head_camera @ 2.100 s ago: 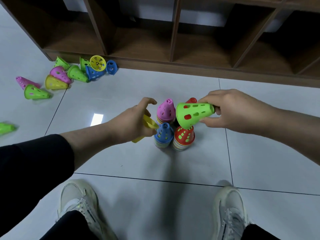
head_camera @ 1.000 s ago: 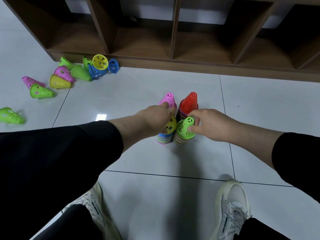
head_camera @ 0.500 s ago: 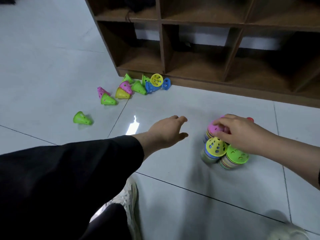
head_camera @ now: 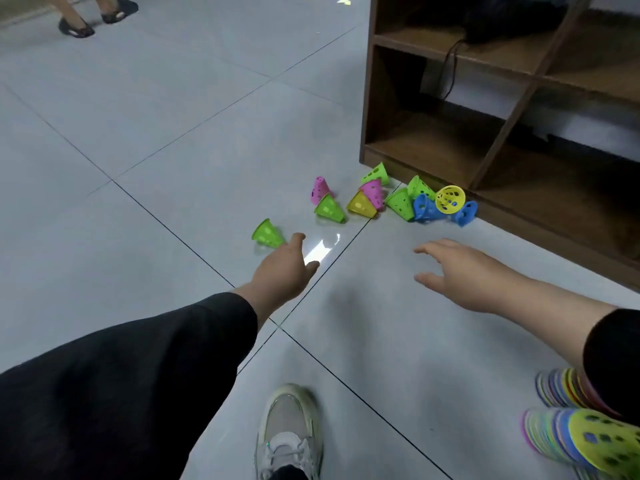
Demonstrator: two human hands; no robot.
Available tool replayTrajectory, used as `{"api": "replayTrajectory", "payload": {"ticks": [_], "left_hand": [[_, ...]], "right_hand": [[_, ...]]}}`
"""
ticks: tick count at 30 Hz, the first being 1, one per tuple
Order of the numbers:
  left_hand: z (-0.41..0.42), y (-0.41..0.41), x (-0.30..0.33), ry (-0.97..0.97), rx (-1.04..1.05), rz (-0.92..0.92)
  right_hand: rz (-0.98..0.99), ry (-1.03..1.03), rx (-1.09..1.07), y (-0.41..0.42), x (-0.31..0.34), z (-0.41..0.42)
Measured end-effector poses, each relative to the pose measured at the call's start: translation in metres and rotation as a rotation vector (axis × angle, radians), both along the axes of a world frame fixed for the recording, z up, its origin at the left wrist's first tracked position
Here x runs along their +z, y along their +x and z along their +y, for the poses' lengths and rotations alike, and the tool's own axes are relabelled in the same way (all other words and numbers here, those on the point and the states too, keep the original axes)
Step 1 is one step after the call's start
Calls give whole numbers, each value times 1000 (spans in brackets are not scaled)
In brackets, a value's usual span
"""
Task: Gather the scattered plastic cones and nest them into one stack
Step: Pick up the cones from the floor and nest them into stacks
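Several small perforated plastic cones lie scattered on the tiled floor by the shelf's corner: a lone green cone [head_camera: 267, 233], a pink cone [head_camera: 319, 190], another green one [head_camera: 329, 208], a yellow cone [head_camera: 361, 204], blue cones [head_camera: 425, 209] and a yellow cone [head_camera: 450, 199] showing its open mouth. My left hand [head_camera: 282, 271] reaches out with fingers extended, its tips just short of the lone green cone. My right hand [head_camera: 457, 271] hovers open and empty, short of the blue cones. The nested stacks [head_camera: 568, 431], one topped yellow, stand at the bottom right, partly behind my right sleeve.
A brown wooden cubby shelf [head_camera: 450, 133] stands at the upper right, with a black cable inside it. My shoe [head_camera: 289, 434] is planted at the bottom centre. Another person's feet [head_camera: 90, 19] are at the far top left.
My view swung left from the stacks to the scattered cones. My right hand left the stacks and both hands now reach empty toward the loose cones.
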State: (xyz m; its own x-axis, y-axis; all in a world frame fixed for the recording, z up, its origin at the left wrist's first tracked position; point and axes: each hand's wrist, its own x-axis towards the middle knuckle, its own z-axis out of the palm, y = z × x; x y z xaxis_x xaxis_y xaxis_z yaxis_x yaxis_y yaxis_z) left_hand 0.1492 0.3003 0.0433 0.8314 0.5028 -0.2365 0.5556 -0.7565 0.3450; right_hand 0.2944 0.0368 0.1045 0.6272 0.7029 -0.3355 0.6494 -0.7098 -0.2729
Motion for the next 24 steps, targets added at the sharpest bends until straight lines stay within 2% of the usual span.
{"api": "replayTrajectory", "payload": {"ticks": [5, 11, 18, 24], "left_hand": [[79, -4, -34, -133, 340, 16], [131, 25, -75, -282, 538, 19], [152, 68, -116, -379, 537, -21], [147, 94, -137, -247, 410, -28]], "right_hand": [[36, 4, 54, 23, -32, 85], [78, -8, 19, 59, -72, 154], [107, 4, -21, 96, -117, 218], [60, -17, -18, 114, -157, 258]]}}
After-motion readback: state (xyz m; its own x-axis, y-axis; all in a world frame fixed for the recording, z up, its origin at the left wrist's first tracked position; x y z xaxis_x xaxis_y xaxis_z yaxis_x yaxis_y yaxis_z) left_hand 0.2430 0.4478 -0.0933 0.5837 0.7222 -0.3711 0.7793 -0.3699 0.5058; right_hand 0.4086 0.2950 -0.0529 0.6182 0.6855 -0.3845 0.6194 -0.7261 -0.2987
